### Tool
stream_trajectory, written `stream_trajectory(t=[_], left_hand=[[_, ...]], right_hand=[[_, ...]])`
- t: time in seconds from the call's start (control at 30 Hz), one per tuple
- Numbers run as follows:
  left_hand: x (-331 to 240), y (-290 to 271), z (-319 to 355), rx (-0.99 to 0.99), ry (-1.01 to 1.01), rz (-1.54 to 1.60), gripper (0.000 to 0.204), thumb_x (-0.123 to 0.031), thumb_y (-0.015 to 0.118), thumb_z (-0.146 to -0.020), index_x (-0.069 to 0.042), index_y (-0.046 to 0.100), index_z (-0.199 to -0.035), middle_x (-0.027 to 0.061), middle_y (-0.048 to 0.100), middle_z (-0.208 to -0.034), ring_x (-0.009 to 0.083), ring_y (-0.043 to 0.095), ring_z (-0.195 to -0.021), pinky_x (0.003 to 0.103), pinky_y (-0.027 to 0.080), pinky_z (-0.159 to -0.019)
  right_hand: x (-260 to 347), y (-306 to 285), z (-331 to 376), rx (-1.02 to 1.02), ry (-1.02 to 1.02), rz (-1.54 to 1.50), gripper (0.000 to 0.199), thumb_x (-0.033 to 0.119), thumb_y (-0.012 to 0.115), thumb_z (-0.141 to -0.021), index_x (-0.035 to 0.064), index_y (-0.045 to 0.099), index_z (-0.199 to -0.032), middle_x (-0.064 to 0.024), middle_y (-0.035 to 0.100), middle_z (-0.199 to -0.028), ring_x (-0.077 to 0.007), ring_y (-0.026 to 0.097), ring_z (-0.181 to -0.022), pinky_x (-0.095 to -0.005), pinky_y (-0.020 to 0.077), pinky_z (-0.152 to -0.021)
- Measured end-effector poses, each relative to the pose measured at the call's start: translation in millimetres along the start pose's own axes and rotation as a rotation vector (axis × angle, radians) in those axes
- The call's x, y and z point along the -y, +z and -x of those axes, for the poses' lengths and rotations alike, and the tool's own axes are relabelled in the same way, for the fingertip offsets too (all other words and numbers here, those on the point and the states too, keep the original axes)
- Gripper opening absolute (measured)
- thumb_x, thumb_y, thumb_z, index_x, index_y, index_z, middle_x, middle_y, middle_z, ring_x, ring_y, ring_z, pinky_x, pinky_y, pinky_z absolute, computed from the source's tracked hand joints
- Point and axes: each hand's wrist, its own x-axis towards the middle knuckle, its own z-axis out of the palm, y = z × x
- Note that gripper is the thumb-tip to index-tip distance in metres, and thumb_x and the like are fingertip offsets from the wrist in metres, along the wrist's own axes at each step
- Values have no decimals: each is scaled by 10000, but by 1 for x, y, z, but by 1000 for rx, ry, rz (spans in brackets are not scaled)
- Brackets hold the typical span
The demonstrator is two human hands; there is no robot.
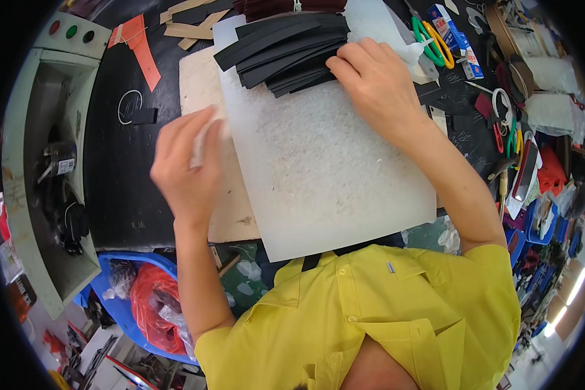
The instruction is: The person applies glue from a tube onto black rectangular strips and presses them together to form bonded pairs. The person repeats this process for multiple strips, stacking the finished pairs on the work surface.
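— As both hands are over the counter [127, 208], where are the black strips [292, 49]?
— Piled on the white sheet's [335, 175] far end, long axis crosswise, just left of the right hand [382, 84], the nearer one.
— Grip?
— Right: fingers curled at the strips' right ends; pinch unconfirmed. Left hand [185, 162]: half-curled, blurred; cannot tell its hold.
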Motion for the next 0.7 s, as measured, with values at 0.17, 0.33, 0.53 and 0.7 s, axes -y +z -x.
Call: stream_trajectory(t=[0.17,0.33,0.53,0.7], left_hand=[[-31,47,-34,144,321,-2,259,-34,792,-814,-25,749,-1070,107,740,-1001,259,688,-903,347,537,-793],[-28,62,-50,175,317,-43,259,-50,773,-845,-9,736,-1099,98,741,-977,216,679,-823,315,523,-731],[-61,14,-20,423,-363,461,206,-37,727,-887,-9,743,-1090,85,726,-896,125,641,-735,246,491,-683],[-48,15,7,288,-118,97,197,-43,710,-905,-23,743,-1099,88,708,-889,133,633,-753,251,483,-674]], right_hand=[[-1,-2,-14,-8,-21,-7,101,96,653,-741,72,621,-834,-27,552,-848,-209,564,-862,-339,457,-771],[2,-10,-10,-23,71,-87,109,65,669,-757,87,631,-856,-34,591,-880,-232,590,-882,-356,458,-788],[18,-42,-1,57,279,-537,109,49,711,-815,99,663,-899,-26,649,-900,-269,610,-906,-364,447,-804],[24,-42,8,-10,173,-369,88,35,711,-821,74,648,-869,-49,640,-845,-286,600,-857,-382,457,-742]])
